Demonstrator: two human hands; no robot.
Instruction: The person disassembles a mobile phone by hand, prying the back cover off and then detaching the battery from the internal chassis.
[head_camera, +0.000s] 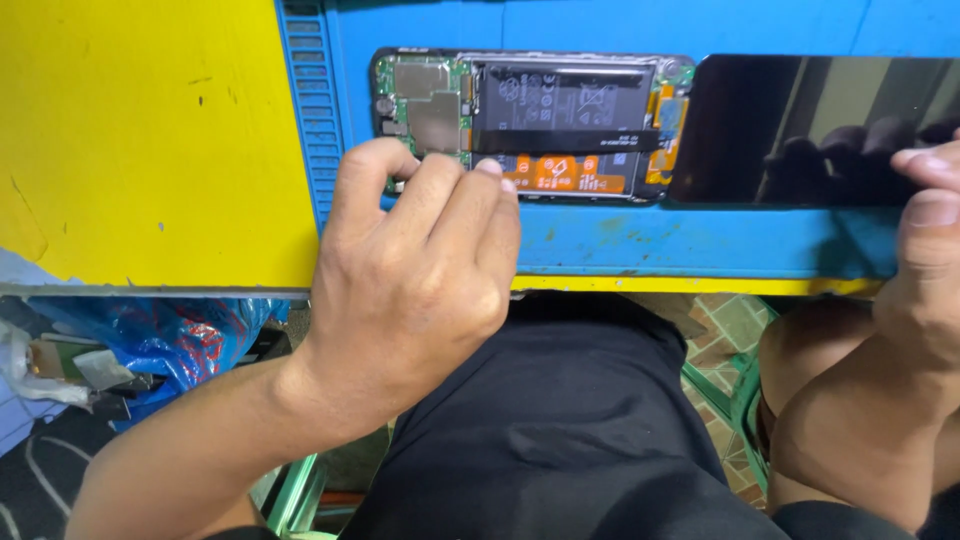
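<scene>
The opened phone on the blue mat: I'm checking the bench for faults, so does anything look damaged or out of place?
No damage shows. The opened black smartphone lies square on the blue work mat, its black battery and green circuit board exposed. The left hand touches its lower edge; the right hand holds the detached glossy black screen panel beside it.

glossy black phone screen (800, 130) at right on blue mat, black labelled battery (560, 105) beside it

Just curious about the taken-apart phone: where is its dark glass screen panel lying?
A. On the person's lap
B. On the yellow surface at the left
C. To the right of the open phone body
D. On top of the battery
C: the dark screen panel lies on the blue mat, right of the open phone body, by the right hand.
</scene>
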